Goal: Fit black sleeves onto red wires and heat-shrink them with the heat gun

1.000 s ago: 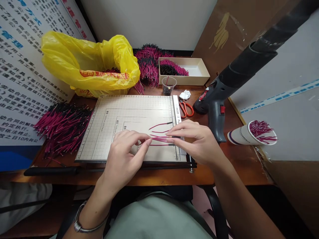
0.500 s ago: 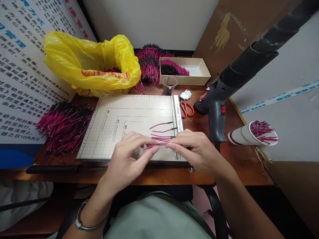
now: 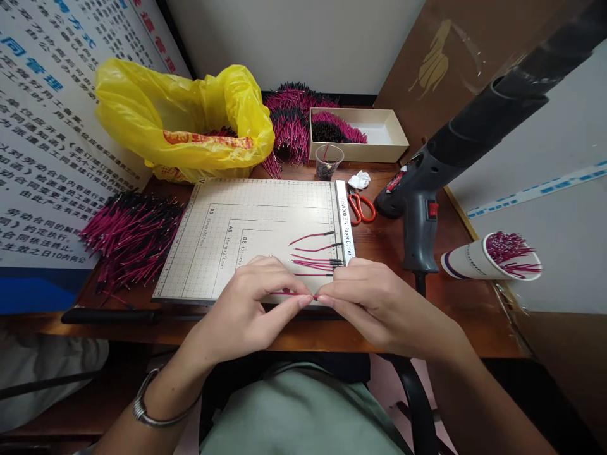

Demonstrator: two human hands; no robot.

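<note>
Magenta wire (image 3: 285,293) — likely light, bendy, best fingertip-held — our left hand (image 3: 251,303) and, just beside, right hand (image 3: 382,306) pinch it.

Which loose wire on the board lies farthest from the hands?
The rearmost wire, nearest the clear cup; the other loose wires all lie closer in.

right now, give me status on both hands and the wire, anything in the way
Left hand and right hand pinching a magenta wire. Black-tipped wires loose on paper cutter, just beyond hands. No obstruction seen.
</note>
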